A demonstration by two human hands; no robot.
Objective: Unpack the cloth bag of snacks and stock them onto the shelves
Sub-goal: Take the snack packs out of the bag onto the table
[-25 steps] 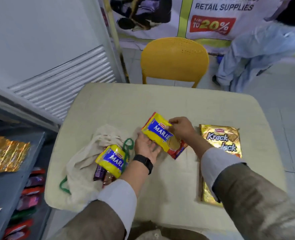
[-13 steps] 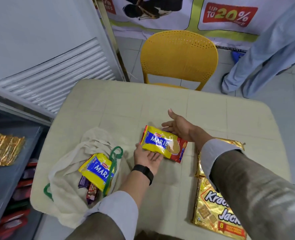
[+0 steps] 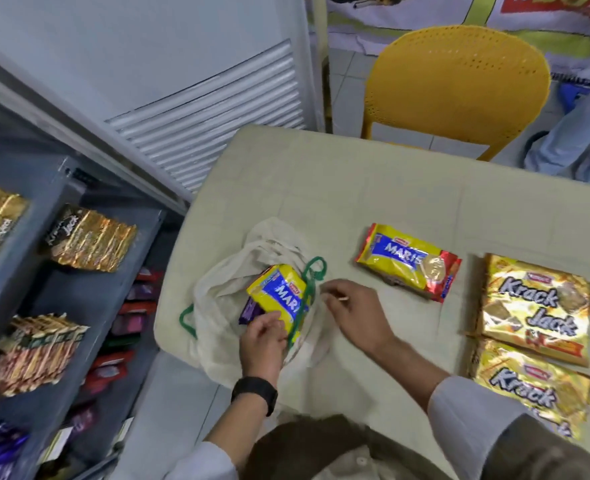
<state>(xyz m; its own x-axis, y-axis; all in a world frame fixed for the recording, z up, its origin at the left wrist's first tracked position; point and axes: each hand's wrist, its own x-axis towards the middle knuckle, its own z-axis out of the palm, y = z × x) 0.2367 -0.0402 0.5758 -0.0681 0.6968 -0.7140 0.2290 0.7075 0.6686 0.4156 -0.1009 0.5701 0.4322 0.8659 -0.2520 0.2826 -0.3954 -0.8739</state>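
Note:
A cream cloth bag with green handles lies open at the table's left edge. A yellow Marie biscuit pack sticks out of its mouth above some purple bars. My left hand grips the near end of that pack. My right hand hovers blurred just right of the bag's mouth, fingers loose and holding nothing. A second Marie pack lies flat on the table. Two gold Krack Jack packs lie at the right.
Grey shelves stand to the left of the beige table, stocked with gold packs and other snacks lower down. A yellow chair stands behind the table. A person's legs are at the far right.
The Marie pack held by both hands now lies on the table. My left hand has gone to the pack in the bag and my right hand has swung toward the bag's mouth.

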